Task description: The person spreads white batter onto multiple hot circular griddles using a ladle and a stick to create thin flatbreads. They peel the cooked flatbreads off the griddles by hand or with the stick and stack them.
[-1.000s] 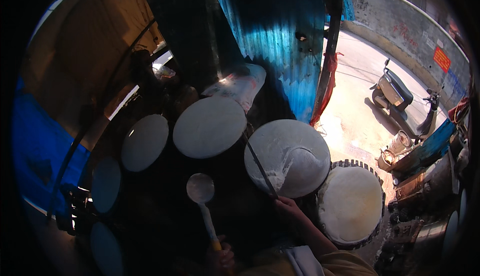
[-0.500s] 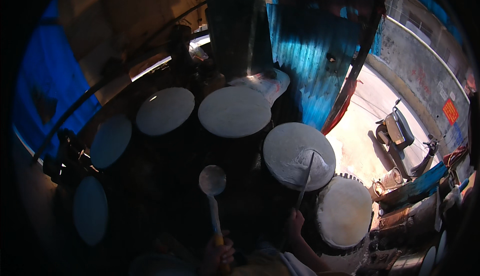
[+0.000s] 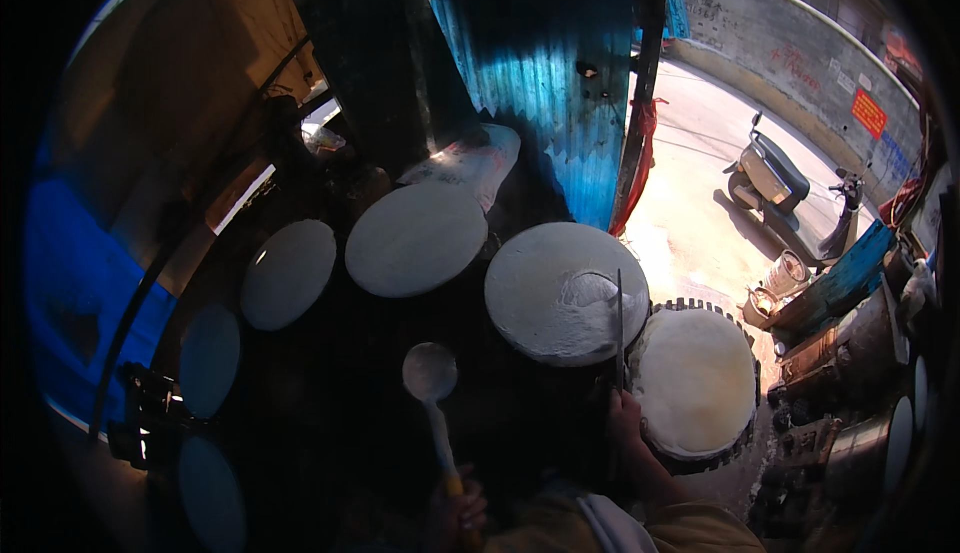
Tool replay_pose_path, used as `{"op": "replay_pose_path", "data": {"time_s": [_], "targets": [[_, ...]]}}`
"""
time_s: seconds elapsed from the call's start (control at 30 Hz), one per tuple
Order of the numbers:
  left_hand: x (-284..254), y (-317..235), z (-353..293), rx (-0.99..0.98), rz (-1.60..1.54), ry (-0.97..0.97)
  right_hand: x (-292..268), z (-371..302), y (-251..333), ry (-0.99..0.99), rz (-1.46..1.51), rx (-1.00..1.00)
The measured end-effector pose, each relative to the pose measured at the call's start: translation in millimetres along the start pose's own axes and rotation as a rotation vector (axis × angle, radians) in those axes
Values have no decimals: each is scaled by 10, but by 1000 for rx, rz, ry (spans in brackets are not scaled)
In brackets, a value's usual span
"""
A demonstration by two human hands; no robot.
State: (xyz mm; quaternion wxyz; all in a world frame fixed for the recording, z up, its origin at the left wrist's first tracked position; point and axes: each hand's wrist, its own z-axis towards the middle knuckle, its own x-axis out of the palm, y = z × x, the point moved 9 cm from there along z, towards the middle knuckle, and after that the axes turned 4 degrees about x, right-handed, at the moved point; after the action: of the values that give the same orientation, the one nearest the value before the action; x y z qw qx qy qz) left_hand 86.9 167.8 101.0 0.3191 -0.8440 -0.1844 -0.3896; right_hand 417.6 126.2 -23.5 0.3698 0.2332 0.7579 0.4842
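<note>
My left hand is closed round the yellow handle of a ladle; the pale round bowl points away from me over a dark area. My right hand grips a long, thin, flat spatula, held nearly upright. Its blade crosses the right side of a round griddle plate coated in pale batter. A wet, rippled patch of batter lies just left of the blade. Whether the blade touches the plate, I cannot tell. Closest to my right hand is another round plate covered by a cream-coloured layer.
More pale round plates curve away leftward, including one at the back and one beyond it. A whitish bag lies behind them. Blue corrugated sheet stands at the back. Outside on the right are a scooter and a bucket.
The view has swung right and tilted. My right hand and the spatula have shifted right and the blade stands more upright. The ladle stays in my left hand.
</note>
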Motion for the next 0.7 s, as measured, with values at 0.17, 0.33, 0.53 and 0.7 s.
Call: {"op": "replay_pose_path", "data": {"time_s": [0.17,0.33,0.53,0.7], "targets": [[145,-38,139,-18,-36,-70,219,-434,-263,263,-44,58],[392,40,283,-63,70,-47,-456,322,-337,105,-158,40],[415,-46,325,-46,77,-38,-348,-106,-190,171,-256,2],[520,-16,438,-37,83,-41,-457,1019,-227,-28,-202,23]]}}
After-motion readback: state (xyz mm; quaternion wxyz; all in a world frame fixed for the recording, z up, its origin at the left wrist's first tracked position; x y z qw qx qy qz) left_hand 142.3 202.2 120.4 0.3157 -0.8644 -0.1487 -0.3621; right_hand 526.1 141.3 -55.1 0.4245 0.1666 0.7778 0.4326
